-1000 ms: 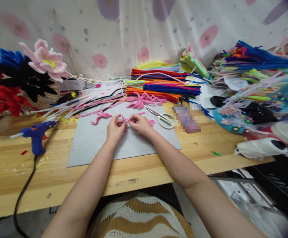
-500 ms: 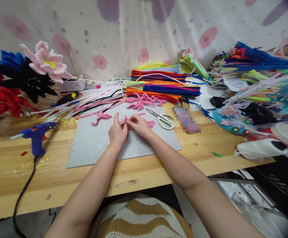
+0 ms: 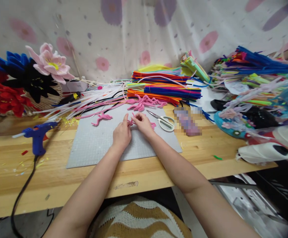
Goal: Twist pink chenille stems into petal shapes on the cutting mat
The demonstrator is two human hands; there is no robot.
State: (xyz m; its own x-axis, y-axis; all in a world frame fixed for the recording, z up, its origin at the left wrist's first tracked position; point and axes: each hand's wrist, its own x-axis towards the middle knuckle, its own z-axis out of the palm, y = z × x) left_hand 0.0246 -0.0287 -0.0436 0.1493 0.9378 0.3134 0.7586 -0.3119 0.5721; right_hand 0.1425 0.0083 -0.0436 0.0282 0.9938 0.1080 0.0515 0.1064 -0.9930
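Over the grey cutting mat [image 3: 89, 148], my left hand [image 3: 122, 132] and my right hand [image 3: 143, 124] are close together, both closed on a small piece of pink pipe cleaner [image 3: 131, 122]. My fingers cover much of it. A bent pink pipe cleaner shape [image 3: 102, 118] lies on the mat to the left. Behind my hands is a pile of shaped pink pipe cleaners [image 3: 144, 103]. More pink pieces [image 3: 153, 125] show partly from behind my right wrist. Scissors with white handles [image 3: 165, 123] rest to the right of my right hand.
A blue glue gun [image 3: 38, 137] with its cord stands at left, near fuzzy flowers [image 3: 51, 64]. Bundles of coloured pipe cleaners [image 3: 164, 91] line the back. At right are a blue decorated item [image 3: 228, 124] and a white wrapped roll [image 3: 262, 153].
Both hands have shifted slightly to the right. My left index finger, raised before, is now bent in toward the pink piece. A thin pink end now shows at my right fingertips.
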